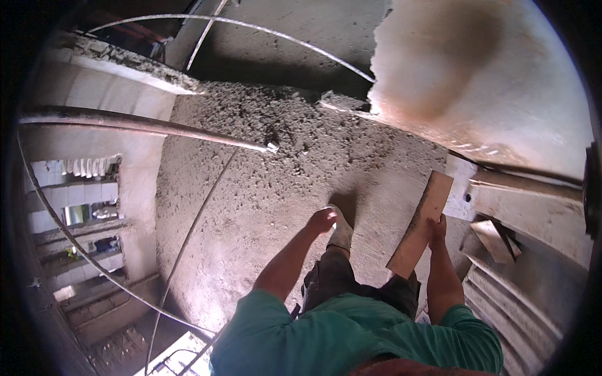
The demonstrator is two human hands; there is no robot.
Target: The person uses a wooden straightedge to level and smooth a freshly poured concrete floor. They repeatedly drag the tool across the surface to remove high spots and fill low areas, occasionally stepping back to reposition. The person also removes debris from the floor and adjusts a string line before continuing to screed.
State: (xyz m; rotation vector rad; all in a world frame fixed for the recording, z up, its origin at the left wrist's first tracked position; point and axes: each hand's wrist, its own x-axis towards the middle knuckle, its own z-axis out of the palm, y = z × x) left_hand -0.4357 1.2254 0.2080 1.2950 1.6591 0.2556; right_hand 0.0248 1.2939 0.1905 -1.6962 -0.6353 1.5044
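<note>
A flat wooden board [419, 227] slants along my right side, with my right hand [438, 232] closed round its right edge. Part of that hand's fingers is hidden by the wood. My left hand [322, 221] hangs ahead of my body, its fingers loosely curled, and nothing shows in it. Just beside it is my foot in a dusty pale boot [340, 233], on the rough concrete floor [269, 213].
Clumpy wet-looking concrete [251, 119] spreads ahead. A long pole [144, 127] reaches in from the left, above a thin cable [194, 229]. A pale wall panel [476, 75] stands far right. Stair-like ridges [511, 307] and a wood offcut [492, 241] lie at right. Openings [84, 216] show at left.
</note>
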